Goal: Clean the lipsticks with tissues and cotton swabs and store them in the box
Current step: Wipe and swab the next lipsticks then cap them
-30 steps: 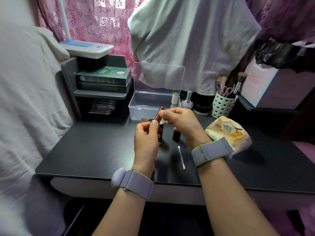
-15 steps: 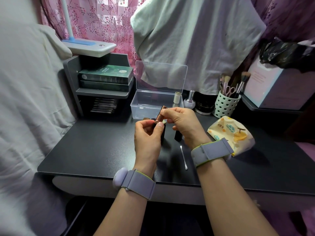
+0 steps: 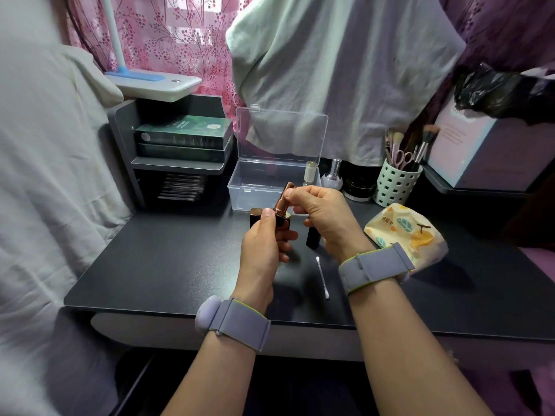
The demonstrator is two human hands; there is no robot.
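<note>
My left hand [image 3: 264, 241] grips the black base of an uncapped lipstick [image 3: 282, 202], whose rose-gold tube sticks up and to the right. My right hand [image 3: 321, 214] pinches the top of that tube with thumb and forefinger. Another black lipstick [image 3: 312, 235] stands upright on the desk just under my right hand. A black piece with a gold top [image 3: 255, 216] stands behind my left thumb. One cotton swab [image 3: 322, 277] lies on the desk between my wrists. The clear plastic box [image 3: 258, 190] stands open behind my hands, lid up. A tissue pack [image 3: 405, 232] lies at the right.
The black desk [image 3: 168, 259] has a grey shelf with green boxes [image 3: 183, 139] at the back left. Nail polish bottles [image 3: 332, 175], a dark jar and a perforated brush holder [image 3: 396, 184] stand behind my right hand. Cloth hangs at the left and back.
My hands have stayed together over the desk, still on the lipstick. The view has shifted slightly; nothing was picked up or put down.
</note>
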